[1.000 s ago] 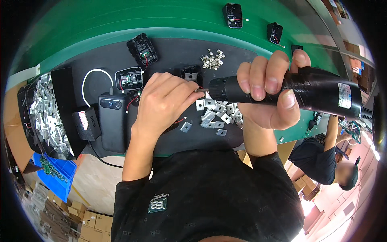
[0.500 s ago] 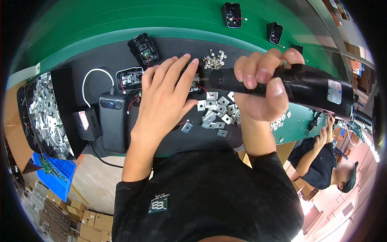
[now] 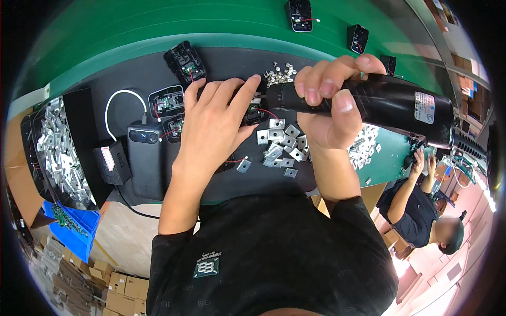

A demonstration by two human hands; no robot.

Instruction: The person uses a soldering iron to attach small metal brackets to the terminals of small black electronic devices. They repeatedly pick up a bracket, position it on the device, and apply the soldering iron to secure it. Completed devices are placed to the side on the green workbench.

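My right hand (image 3: 333, 118) is wrapped round a black electric screwdriver (image 3: 403, 102), held nearly level with its nose pointing left. That nose reaches a black plastic housing (image 3: 255, 114) with a red wire. Over the same housing lies my left hand (image 3: 210, 124), index finger and thumb around its sides, hiding most of it. The bit's tip is hard to make out. Beside the thumb lie several square metal plates with holes (image 3: 275, 152), and a pile of small screws (image 3: 279, 73) sits just beyond the screwdriver's nose.
More open housings (image 3: 167, 101) stand left of my left hand, one (image 3: 185, 60) farther back. A power bank (image 3: 146, 163) with a white cable and a box of metal pieces (image 3: 62, 158) are at left. Housings (image 3: 299, 16) sit on the green surface. A co-worker (image 3: 421, 216) is at right.
The screwdriver and my right hand have shifted left and slightly away from me, its nose now closer to my left index finger. My left fingers have curled more over the housing.
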